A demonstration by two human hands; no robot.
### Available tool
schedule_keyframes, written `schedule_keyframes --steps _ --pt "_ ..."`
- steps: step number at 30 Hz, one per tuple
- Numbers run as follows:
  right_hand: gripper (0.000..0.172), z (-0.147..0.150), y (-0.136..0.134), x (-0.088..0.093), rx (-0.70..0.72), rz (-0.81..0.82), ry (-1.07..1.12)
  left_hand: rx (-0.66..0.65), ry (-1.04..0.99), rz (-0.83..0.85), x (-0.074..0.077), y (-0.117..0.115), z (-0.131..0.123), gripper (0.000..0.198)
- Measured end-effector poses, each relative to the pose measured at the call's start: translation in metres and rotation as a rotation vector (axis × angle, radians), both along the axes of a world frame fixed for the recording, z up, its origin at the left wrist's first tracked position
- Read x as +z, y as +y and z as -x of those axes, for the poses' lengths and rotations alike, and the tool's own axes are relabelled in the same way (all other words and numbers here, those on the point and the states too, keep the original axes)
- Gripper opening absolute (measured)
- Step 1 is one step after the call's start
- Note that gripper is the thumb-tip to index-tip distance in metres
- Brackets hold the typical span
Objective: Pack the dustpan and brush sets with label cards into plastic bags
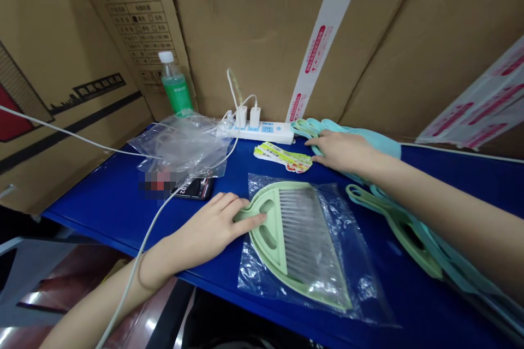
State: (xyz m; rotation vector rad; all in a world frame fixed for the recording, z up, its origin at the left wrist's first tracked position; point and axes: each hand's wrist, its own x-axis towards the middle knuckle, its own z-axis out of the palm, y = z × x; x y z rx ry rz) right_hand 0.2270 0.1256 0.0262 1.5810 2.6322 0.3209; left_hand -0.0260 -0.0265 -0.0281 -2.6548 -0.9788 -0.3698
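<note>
— Green plastic, that's the comb (295, 234)? Where does it sit?

— Inside a clear bag (360, 283), flat on the blue table (102, 202), close to the near edge and just right of the left hand (208, 234).

— What are the hands doing?

— The left hand lies flat, with its fingers stretched over the comb's slotted handle end. It presses down and does not pinch. The right hand (341, 150) is also flat, with its fingers loosely spread. Its palm lies over a stack of teal combs (380, 142) and its fingertips touch the label cards (282, 157) just in front of the power strip (262, 131).

— Which way does the comb point?

— The handle points left, toward the left hand. The long axis runs diagonally from far left to near right, and the teeth lie roughly along that line. Through the glossy film I cannot tell which end of the teeth is free.

— How would you do this well?

— I would press lightly on the handle so the slippery bag doesn't slide toward the edge. From the fanned cards I would lift only the top one with the fingertips, so the others are not dragged along.
</note>
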Motion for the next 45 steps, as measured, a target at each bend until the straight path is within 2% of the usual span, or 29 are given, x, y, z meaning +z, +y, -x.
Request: schedule_keyframes --steps 3,6,9,13,18,21,24,29,33,35,37,39,42,43,45 --pt "0.034 0.001 -0.017 0.01 0.021 -0.057 0.039 0.009 0.0 -0.008 0.003 -0.001 -0.001 0.046" --pt "0.035 -0.006 -0.049 0.011 0.084 -0.084 0.13 0.018 -0.017 -0.037 0.006 -0.002 -0.001 0.045" --pt "0.037 -0.021 -0.088 0.001 0.181 0.031 0.365 0.048 -0.05 -0.066 0.008 -0.002 0.0 0.045" --pt "0.037 -0.039 -0.123 -0.015 0.11 0.187 0.718 0.084 -0.099 -0.13 0.011 -0.002 0.002 0.042" --pt "0.059 -0.042 -0.123 -0.025 -0.003 0.639 1.182 0.064 -0.136 -0.154 0.012 -0.001 0.004 0.036" --pt "0.062 -0.038 -0.122 -0.029 -0.035 0.886 1.309 0.053 -0.127 -0.128 0.012 0.0 0.004 0.035" --pt "0.061 -0.034 -0.125 -0.034 -0.034 1.033 1.38 0.042 -0.152 -0.091 0.014 0.0 0.001 0.037" --pt "0.071 -0.033 -0.129 -0.037 -0.119 1.092 1.476 0.031 -0.228 -0.187 0.018 -0.006 -0.004 0.033" --pt "0.079 -0.035 -0.129 -0.035 -0.186 1.038 1.483 -0.177 -0.211 -0.196 0.015 -0.012 -0.002 0.03" --pt "0.077 -0.037 -0.128 -0.033 -0.162 1.006 1.463 -0.205 -0.237 -0.237 0.013 -0.015 0.001 0.035" --pt "0.074 -0.039 -0.127 -0.029 -0.124 0.971 1.457 -0.145 -0.249 -0.305 0.014 -0.018 0.004 0.039" --pt "0.072 -0.043 -0.124 -0.023 -0.117 0.931 1.483 0.0 -0.276 -0.45 0.017 -0.02 0.006 0.042" --pt "0.071 -0.049 -0.122 -0.015 -0.153 0.863 1.555 0.381 -0.422 -0.727 0.025 -0.018 0.011 0.046" --pt "0.07 -0.05 -0.121 -0.013 -0.166 0.84 1.571 0.514 -0.478 -0.759 0.028 -0.016 0.013 0.044" --pt "0.067 -0.052 -0.121 -0.013 -0.176 0.802 1.583 0.714 -0.532 -0.709 0.033 -0.011 0.02 0.036"
